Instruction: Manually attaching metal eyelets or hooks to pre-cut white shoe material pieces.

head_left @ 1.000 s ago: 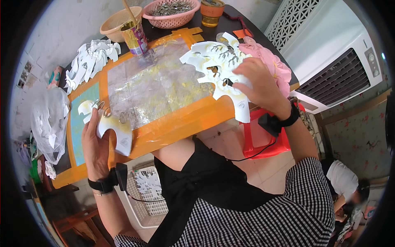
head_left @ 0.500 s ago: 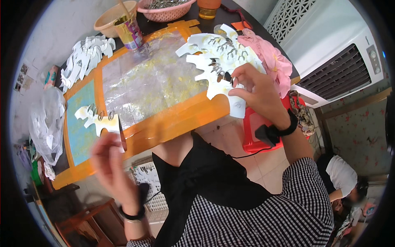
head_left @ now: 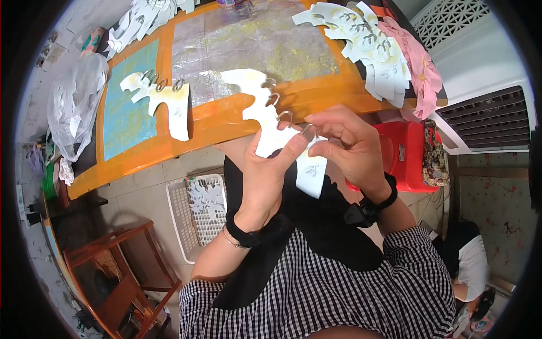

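Over the table's near edge I hold a white, scalloped card-like cut-out (head_left: 262,110) with several curved metal pieces along its edge. My left hand (head_left: 262,181) is closed on it, thumb on top. My right hand (head_left: 351,148) pinches a shiny metal ring (head_left: 311,131) at the cut-out's right end, the fingers partly hiding the contact. A similar cut-out (head_left: 178,116) with several metal rings lies on the blue mat (head_left: 121,121) to the left. A pile of such cut-outs (head_left: 387,76), also with rings, lies at the right end of the table.
A stained translucent sheet (head_left: 248,51) is taped to the orange-edged table (head_left: 217,121). White cut-outs (head_left: 138,25) lie far left, above a plastic bag (head_left: 73,113). Pink cloth (head_left: 426,82) hangs right, above a red stool (head_left: 395,150). A white basket (head_left: 176,223) and wooden chair (head_left: 110,246) stand below.
My right hand has brought a cut-out from the right pile to in front of me. My left hand has moved right from beside the mat and taken hold of it. The view has shifted.
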